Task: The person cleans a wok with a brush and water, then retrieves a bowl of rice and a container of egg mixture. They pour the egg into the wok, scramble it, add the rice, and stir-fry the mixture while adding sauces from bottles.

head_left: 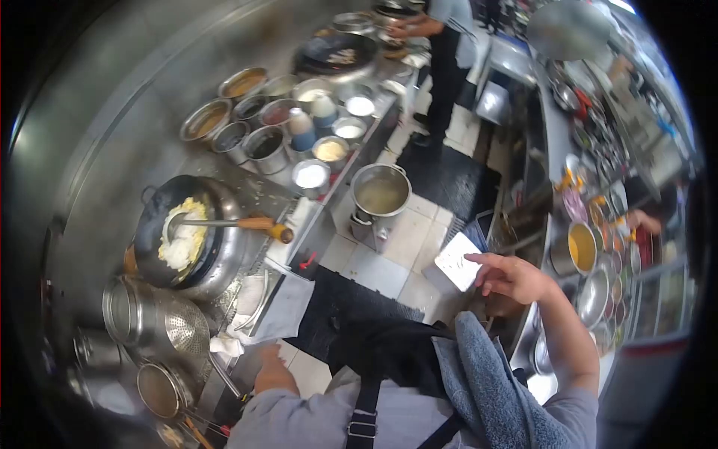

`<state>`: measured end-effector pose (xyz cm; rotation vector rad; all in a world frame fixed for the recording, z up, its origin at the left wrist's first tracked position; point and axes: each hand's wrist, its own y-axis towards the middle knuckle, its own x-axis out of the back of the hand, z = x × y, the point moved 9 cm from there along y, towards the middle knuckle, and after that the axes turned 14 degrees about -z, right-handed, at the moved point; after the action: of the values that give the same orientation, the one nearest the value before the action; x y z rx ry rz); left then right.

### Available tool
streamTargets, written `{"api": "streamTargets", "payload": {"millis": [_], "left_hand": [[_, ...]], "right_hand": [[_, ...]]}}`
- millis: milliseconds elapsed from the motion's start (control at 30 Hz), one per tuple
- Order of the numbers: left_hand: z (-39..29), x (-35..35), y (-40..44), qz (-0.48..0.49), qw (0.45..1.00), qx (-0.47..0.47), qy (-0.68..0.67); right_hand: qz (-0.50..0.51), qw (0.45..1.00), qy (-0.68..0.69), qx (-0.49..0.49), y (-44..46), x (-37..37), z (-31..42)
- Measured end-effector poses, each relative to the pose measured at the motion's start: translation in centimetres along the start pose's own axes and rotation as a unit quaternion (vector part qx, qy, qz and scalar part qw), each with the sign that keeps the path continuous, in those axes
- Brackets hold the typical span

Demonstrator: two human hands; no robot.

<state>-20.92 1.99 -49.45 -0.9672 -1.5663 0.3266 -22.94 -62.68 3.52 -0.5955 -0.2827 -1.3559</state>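
Observation:
My right hand (510, 277) reaches out over the floor to the right, index finger stretched and the other fingers loosely bent, with nothing visible in it. Its fingertips overlap the edge of a white box-like object (456, 263); I cannot tell whether they touch. My left hand (274, 361) is low beside the stove counter, near a hanging white cloth (288, 303); its fingers are not clearly visible. On the left, a wok (153, 224) holds yellow and white food (193, 251), apparently egg and rice. A wooden-handled ladle (217, 223) rests in it.
Pots of sauces and seasonings (265, 142) line the counter beyond the wok. A two-handled pot (381, 191) stands in the aisle. Strainers (187, 333) lie at lower left. Bowls and a yellow-filled container (582, 247) crowd the right counter. Another person (445, 67) stands ahead.

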Motion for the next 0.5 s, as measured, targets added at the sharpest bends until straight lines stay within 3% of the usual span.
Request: {"api": "streamTargets", "payload": {"millis": [133,233,267,300,367,400,433,467,500], "left_hand": [[-0.3,4.4,0.4,-0.068,0.957,0.059,-0.277],[-9.1,-2.5,-5.8,0.154,0.947,-0.045,-0.277],[-11.5,-5.2,-7.6,0.225,0.941,-0.082,-0.238],[-14.3,-6.4,-11.3,0.305,0.892,-0.119,-0.311],[-16.9,-4.5,-19.9,0.451,0.853,-0.076,-0.250],[-17.8,-0.9,-22.7,0.451,0.853,-0.077,-0.251],[-19.8,3.6,-26.5,0.453,0.827,-0.203,-0.263],[-21.0,6.8,-29.3,0.450,0.788,-0.324,-0.269],[-20.8,8.1,-29.2,0.451,0.789,-0.322,-0.266]], "right_hand": [[0.123,0.992,-0.038,0.008,10.9,-6.3,2.4],[0.185,0.975,-0.126,0.002,18.6,-13.2,5.2],[0.204,0.962,-0.160,0.086,21.1,-16.2,5.8],[0.221,0.942,-0.188,0.171,23.4,-19.5,6.0],[0.252,0.898,-0.267,0.244,26.2,-26.4,6.2],[0.290,0.871,-0.304,0.254,26.6,-29.5,7.0],[0.327,0.844,-0.337,0.260,26.5,-32.5,7.4],[0.372,0.831,-0.243,0.336,26.7,-37.0,6.2],[0.409,0.804,-0.147,0.407,26.8,-40.7,4.6]]}}
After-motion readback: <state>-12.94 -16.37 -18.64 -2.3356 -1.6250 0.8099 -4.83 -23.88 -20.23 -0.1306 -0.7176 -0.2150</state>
